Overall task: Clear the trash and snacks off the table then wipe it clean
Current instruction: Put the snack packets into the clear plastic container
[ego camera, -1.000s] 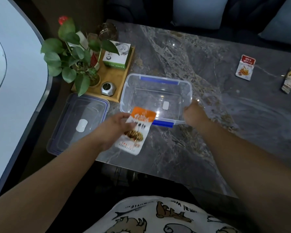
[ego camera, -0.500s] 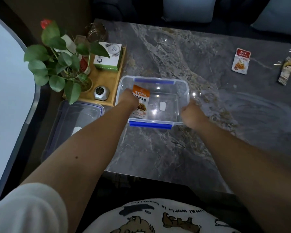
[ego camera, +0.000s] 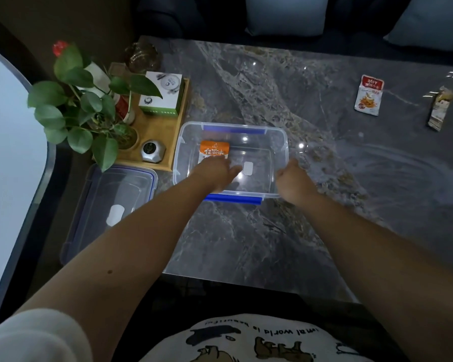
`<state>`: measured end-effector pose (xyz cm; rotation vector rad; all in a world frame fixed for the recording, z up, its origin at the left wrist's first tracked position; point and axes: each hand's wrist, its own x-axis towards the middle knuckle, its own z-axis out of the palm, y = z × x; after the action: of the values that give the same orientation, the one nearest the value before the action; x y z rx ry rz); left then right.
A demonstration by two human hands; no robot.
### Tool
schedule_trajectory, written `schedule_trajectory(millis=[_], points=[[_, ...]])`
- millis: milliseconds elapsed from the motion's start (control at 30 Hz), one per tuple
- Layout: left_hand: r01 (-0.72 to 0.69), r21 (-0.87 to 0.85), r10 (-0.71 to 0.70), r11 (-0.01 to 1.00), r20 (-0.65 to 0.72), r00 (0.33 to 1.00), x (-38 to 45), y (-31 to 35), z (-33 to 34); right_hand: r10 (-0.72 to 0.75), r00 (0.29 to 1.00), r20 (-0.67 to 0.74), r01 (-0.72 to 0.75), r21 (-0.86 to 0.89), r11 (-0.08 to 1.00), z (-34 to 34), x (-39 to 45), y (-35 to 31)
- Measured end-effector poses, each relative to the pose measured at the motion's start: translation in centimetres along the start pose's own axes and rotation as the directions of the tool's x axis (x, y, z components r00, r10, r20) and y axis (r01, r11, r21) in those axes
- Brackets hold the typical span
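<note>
Left grip [ego camera: 217, 172] relaxed over orange snack packet [ego camera: 214, 152] inside clear container [ego camera: 280, 142]; right grip [ego camera: 292, 180] clutching near rim. Risk: dragging packet out.

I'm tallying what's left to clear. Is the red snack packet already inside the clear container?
No, the red snack packet lies on the bare table, far right of the clear container.
</note>
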<state>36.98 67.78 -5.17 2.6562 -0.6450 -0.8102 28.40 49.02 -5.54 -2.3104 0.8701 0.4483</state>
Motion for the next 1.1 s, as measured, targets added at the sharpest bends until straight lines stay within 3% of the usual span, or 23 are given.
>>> schedule_trajectory(millis=[200, 533, 700, 833, 933, 1100], points=[[-0.006, 0.143, -0.003, 0.99, 0.063, 0.998, -0.5, -1.8, -1.0, -0.009, 1.0, 0.002, 0.009, 0.017, 1.0, 0.0, -0.2, 0.1], [0.074, 0.068, -0.077, 0.995, 0.039, 0.996, -0.6, -2.0, -1.1, -0.012, 1.0, -0.025, 0.012, 0.004, 1.0, 0.1, 0.0, 0.2], [0.065, 0.043, -0.063, 0.997, -0.04, 0.997, -1.0, -1.7, -1.4, -0.007, 0.999, 0.048, 0.008, -0.012, 1.0, -0.8, -0.1, 0.2], [-0.007, 0.058, 0.014, 0.998, -0.122, 0.992, -1.9, -0.9, -1.6, -0.09, 0.996, 0.004, 0.09, 0.043, 0.995, -2.8, -1.7, 0.5], [-0.082, 0.08, 0.095, 0.993, -0.181, 0.979, -3.2, 0.5, -1.5, -0.175, 0.981, -0.082, 0.167, -0.1, 0.981, -4.0, -2.9, 1.6], [-0.234, 0.269, 0.312, 0.934, -0.298, 0.902, -5.0, 4.0, -1.0, -0.372, 0.905, -0.207, 0.292, -0.334, 0.896, -5.3, -5.5, 4.2]])
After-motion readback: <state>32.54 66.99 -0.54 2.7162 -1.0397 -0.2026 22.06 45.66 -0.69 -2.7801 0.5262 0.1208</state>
